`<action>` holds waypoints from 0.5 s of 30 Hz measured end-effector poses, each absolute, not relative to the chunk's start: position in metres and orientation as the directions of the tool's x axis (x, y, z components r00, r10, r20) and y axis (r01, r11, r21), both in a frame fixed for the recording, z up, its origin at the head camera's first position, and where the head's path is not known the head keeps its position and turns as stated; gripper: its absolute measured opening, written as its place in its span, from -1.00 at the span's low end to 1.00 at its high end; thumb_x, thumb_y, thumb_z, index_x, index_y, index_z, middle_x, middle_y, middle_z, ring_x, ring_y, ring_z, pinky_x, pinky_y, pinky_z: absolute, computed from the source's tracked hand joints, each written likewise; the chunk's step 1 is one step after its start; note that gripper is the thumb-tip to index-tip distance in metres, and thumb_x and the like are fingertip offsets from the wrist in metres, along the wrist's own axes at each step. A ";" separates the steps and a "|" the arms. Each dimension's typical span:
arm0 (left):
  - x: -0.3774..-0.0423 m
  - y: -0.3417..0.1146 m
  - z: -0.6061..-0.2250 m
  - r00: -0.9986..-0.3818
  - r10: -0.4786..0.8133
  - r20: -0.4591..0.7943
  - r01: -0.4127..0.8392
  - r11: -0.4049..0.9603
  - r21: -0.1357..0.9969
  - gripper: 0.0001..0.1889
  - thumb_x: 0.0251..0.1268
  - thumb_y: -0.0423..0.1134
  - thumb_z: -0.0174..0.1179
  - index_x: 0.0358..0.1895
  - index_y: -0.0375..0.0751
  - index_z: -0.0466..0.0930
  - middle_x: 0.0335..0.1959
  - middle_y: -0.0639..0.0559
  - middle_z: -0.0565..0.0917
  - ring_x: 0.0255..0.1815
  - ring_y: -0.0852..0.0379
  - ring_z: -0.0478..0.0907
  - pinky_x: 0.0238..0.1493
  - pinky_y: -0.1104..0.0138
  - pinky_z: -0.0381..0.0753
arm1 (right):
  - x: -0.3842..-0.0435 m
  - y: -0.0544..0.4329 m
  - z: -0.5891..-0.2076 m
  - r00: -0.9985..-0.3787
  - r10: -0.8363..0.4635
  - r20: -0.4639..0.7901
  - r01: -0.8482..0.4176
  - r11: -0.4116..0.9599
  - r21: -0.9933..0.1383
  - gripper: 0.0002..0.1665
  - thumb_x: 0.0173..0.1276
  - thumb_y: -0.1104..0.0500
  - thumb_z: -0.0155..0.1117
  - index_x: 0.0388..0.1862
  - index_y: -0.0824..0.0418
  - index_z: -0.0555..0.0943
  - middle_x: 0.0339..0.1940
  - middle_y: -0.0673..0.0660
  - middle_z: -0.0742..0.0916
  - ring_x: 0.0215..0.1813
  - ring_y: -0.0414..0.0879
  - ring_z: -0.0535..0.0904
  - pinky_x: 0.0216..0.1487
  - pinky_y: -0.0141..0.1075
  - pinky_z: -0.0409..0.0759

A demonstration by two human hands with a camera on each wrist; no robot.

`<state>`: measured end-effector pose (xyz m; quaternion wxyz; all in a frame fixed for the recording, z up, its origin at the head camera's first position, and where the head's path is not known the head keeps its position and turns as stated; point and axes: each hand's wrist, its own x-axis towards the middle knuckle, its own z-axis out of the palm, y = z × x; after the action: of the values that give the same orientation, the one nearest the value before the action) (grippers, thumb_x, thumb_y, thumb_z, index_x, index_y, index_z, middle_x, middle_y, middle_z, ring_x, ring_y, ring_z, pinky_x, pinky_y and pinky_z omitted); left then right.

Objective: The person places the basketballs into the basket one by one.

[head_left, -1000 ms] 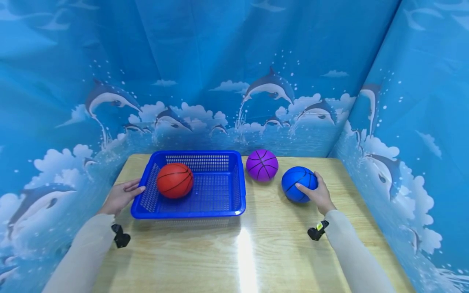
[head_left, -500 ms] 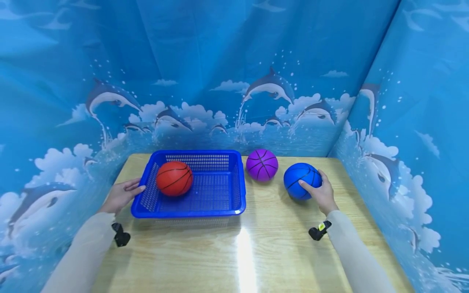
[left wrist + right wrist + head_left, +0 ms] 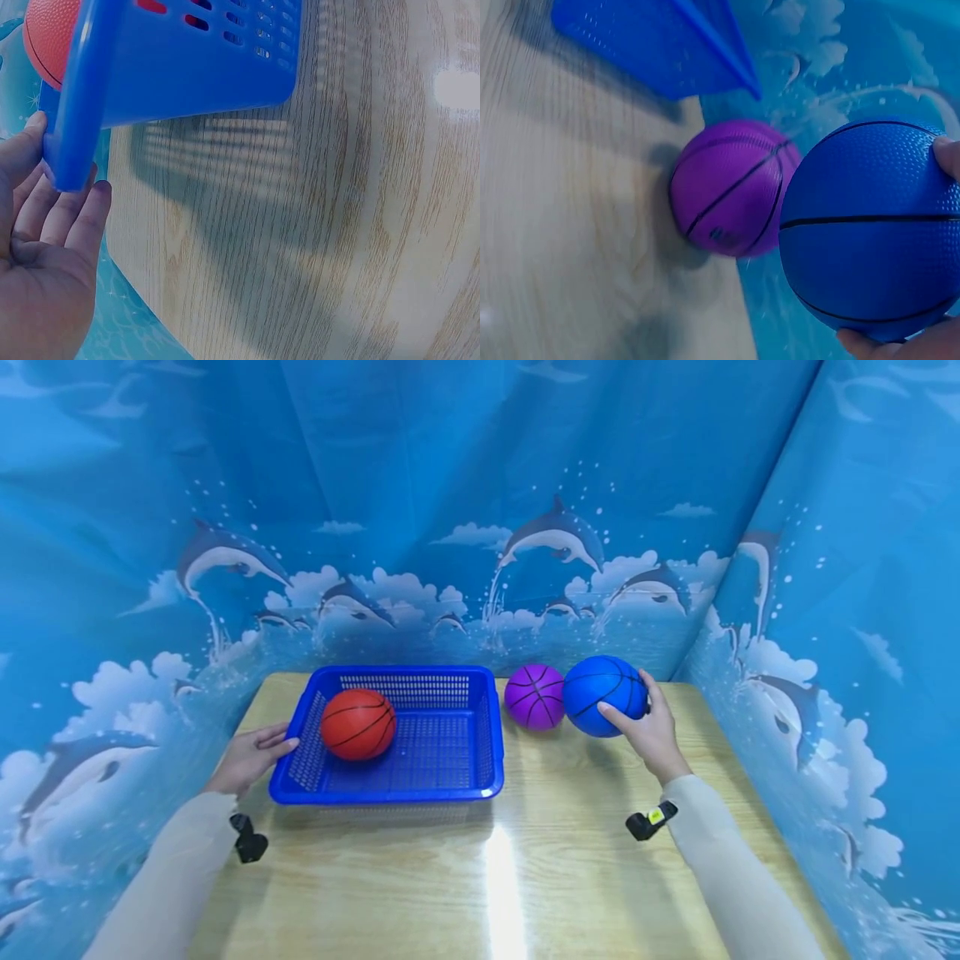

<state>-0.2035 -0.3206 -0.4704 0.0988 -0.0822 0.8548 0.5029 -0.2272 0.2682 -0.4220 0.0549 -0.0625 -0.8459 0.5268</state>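
Observation:
My right hand (image 3: pixel 651 732) grips a small blue basketball (image 3: pixel 600 693), thumb on the near side and fingers round the right side. The right wrist view shows the blue ball (image 3: pixel 870 232) raised off the table. Just left of it a purple basketball (image 3: pixel 534 697) sits on the table, close to the basket's right side. A blue plastic basket (image 3: pixel 480 789) with slotted walls holds a red basketball (image 3: pixel 358 725) in its left part. At the basket's left rim my left hand (image 3: pixel 52 247) pinches the edge, thumb on one side and fingers beneath.
A light wooden table (image 3: pixel 390 885) carries everything, with a bright glare streak near its front. Blue curtains printed with dolphins (image 3: pixel 555 539) hang behind it and along both sides. A small black device (image 3: pixel 651 820) is strapped to each wrist.
The right hand has lifted the blue basketball off the table and carried it up and slightly left, nearer the purple one. My left hand and the basket stay in place.

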 end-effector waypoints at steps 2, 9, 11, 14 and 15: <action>-0.203 -0.321 -0.470 -0.966 -0.044 -0.254 -0.244 0.482 0.841 -0.25 0.42 0.05 0.04 0.48 -0.35 0.06 0.41 -0.39 0.18 0.40 -0.30 0.20 0.31 -0.06 0.33 | -0.229 0.257 -0.415 -0.990 0.132 0.050 0.013 0.436 -0.900 0.18 0.16 -0.21 0.40 0.58 -0.12 -0.10 0.57 0.21 0.02 0.47 0.36 0.07 0.28 0.29 0.31; -0.203 -0.321 -0.470 -0.965 -0.053 -0.256 -0.249 0.487 0.837 -0.24 0.41 0.06 0.06 0.48 -0.35 0.06 0.42 -0.38 0.17 0.41 -0.32 0.17 0.34 -0.10 0.29 | -0.236 0.212 -0.400 -0.995 0.034 0.093 -0.069 0.439 -0.896 0.16 0.12 -0.24 0.41 0.56 -0.22 -0.05 0.57 0.15 0.07 0.47 0.29 0.12 0.26 0.24 0.37; -0.204 -0.321 -0.469 -0.967 -0.053 -0.250 -0.242 0.498 0.833 -0.24 0.41 0.05 0.07 0.47 -0.36 0.06 0.42 -0.38 0.18 0.41 -0.33 0.16 0.34 -0.12 0.27 | -0.238 0.199 -0.399 -0.993 0.009 0.115 -0.099 0.440 -0.893 0.15 0.11 -0.25 0.42 0.56 -0.21 -0.02 0.56 0.14 0.10 0.47 0.25 0.14 0.28 0.21 0.37; -0.205 -0.320 -0.468 -0.968 -0.052 -0.247 -0.238 0.520 0.820 -0.26 0.42 0.02 0.06 0.47 -0.37 0.07 0.42 -0.39 0.18 0.42 -0.35 0.15 0.35 -0.14 0.25 | -0.240 0.178 -0.400 -0.990 -0.025 0.141 -0.138 0.430 -0.892 0.14 0.09 -0.23 0.45 0.55 -0.20 0.03 0.54 0.14 0.14 0.48 0.19 0.14 0.34 0.16 0.33; -0.205 -0.320 -0.468 -0.967 -0.052 -0.249 -0.238 0.526 0.816 -0.27 0.43 0.01 0.06 0.47 -0.37 0.07 0.41 -0.39 0.18 0.42 -0.35 0.15 0.35 -0.14 0.25 | -0.241 0.171 -0.401 -0.989 -0.036 0.144 -0.145 0.422 -0.895 0.13 0.08 -0.23 0.46 0.54 -0.21 0.04 0.54 0.13 0.15 0.48 0.18 0.14 0.34 0.15 0.33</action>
<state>-0.2047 -0.3196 -0.4682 0.0971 -0.0836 0.8681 0.4795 -0.2408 0.1713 -0.4010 0.0512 0.0536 -0.8418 0.5347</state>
